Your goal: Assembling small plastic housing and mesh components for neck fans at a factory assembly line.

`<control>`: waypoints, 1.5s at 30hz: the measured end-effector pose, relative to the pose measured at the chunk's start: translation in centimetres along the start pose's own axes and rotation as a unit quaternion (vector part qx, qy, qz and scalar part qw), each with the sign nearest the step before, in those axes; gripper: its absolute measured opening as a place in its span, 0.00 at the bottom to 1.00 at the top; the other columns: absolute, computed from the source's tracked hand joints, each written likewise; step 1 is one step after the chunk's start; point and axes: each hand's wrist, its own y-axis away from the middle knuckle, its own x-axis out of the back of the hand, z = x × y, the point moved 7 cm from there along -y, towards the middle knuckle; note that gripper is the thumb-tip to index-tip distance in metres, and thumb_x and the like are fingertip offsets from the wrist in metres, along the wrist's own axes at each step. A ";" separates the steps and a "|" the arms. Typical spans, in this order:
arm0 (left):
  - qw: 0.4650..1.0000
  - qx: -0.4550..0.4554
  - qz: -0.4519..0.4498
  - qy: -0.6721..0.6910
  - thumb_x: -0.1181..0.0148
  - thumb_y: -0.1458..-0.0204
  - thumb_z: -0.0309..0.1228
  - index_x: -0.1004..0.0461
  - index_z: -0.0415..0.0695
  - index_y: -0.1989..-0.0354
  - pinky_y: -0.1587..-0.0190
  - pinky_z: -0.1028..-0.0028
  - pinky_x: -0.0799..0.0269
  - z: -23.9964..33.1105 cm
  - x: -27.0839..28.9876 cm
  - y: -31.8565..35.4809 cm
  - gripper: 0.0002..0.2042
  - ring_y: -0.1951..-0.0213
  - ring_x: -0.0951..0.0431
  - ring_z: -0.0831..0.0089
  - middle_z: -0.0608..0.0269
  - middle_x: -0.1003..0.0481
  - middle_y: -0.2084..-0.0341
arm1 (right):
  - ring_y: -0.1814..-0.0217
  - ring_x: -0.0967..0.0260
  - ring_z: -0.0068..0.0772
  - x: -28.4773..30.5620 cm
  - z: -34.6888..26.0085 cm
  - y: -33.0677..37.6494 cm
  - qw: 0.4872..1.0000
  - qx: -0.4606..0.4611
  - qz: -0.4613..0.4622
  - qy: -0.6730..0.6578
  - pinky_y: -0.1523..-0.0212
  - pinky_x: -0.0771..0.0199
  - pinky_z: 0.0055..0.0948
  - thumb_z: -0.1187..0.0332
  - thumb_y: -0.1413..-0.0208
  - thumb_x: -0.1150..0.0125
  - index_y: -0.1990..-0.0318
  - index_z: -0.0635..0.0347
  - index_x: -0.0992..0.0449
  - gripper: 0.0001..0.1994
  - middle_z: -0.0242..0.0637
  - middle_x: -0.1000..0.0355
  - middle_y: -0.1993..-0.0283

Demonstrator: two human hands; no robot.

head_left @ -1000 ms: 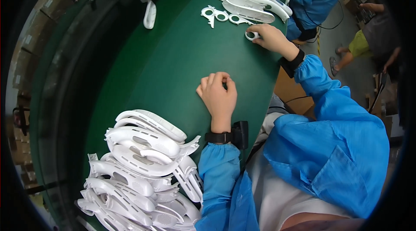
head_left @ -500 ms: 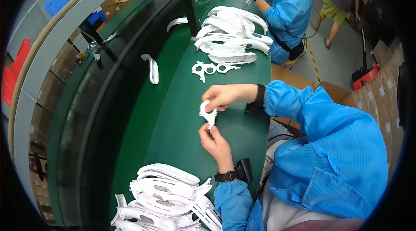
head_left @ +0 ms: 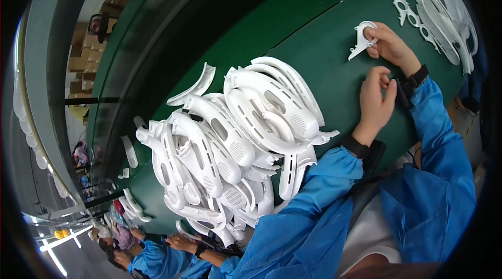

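My right hand grips a white plastic ring-shaped part by its round end, fingers and thumb at the ring; its pointed tail sticks out toward the lower left. Below it, my left hand is off the part, fingers loosely curled and thumb apart, with nothing visible in it. A big heap of white curved plastic shells with slots and dotted grilles lies to the left of my left hand. More ring-shaped parts rest on the green table beyond my right hand.
A second stack of white shells lies at the far right of the green work surface. Behind runs a green belt beside a dark rail. At lower left, other people in blue sleeves work along the line near loose white pieces.
The view has swung toward the near heap of shells. My left hand has let go of the ring-shaped part's tail and drawn away; my right hand still holds the part.
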 end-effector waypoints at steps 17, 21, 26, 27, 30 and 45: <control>0.994 -0.034 0.105 -0.003 0.49 0.48 0.22 0.38 0.40 0.67 0.69 0.66 0.38 -3.8 -1.5 -0.5 0.05 0.75 0.32 0.63 0.58 0.35 0.78 | 0.72 0.33 0.30 -6.0 -6.1 -8.7 0.968 0.064 -0.228 -0.079 0.46 0.31 0.41 0.57 0.36 0.56 0.59 0.60 0.31 0.15 0.36 0.32 0.68; 0.979 0.040 0.116 0.162 0.51 0.47 0.20 0.39 0.40 0.67 0.71 0.73 0.39 -1.3 1.4 -1.0 0.04 0.74 0.36 0.75 0.64 0.37 0.78 | 0.50 0.29 0.39 -17.6 -4.7 -17.1 0.887 0.091 -0.253 0.375 0.49 0.31 0.35 0.56 0.47 0.41 0.49 0.63 0.27 0.22 0.46 0.28 0.50; 0.985 0.025 0.105 0.133 0.53 0.49 0.20 0.38 0.38 0.65 0.68 0.70 0.37 -1.8 -0.1 1.0 0.04 0.74 0.37 0.70 0.60 0.37 0.78 | 0.61 0.26 0.50 -23.9 0.6 -18.0 0.656 0.189 -0.289 0.671 0.61 0.27 0.42 0.53 0.56 0.35 0.54 0.53 0.24 0.22 0.45 0.24 0.65; 0.994 0.034 0.064 0.077 0.51 0.45 0.23 0.34 0.37 0.60 0.66 0.68 0.36 -4.7 0.2 2.2 0.06 0.70 0.34 0.68 0.55 0.32 0.71 | 0.62 0.26 0.48 -24.6 2.2 -18.7 0.637 0.153 -0.304 0.692 0.62 0.26 0.43 0.52 0.55 0.37 0.56 0.51 0.23 0.19 0.43 0.24 0.66; 0.981 0.008 -0.026 0.192 0.53 0.44 0.25 0.35 0.38 0.59 0.67 0.71 0.37 -4.0 0.0 1.7 0.07 0.71 0.34 0.70 0.57 0.32 0.72 | 0.66 0.25 0.47 -24.5 2.5 -19.1 0.630 0.285 -0.217 0.689 0.66 0.24 0.42 0.57 0.52 0.41 0.70 0.53 0.22 0.11 0.41 0.24 0.73; 0.931 0.218 -0.007 0.294 0.68 0.37 0.53 0.43 0.42 0.38 0.58 0.62 0.27 -3.5 0.5 -2.0 0.29 0.58 0.26 0.62 0.52 0.31 0.49 | 0.81 0.34 0.43 -6.0 -7.8 12.7 0.824 0.149 0.061 0.543 0.78 0.37 0.40 0.61 0.54 0.41 0.78 0.61 0.29 0.13 0.44 0.33 0.82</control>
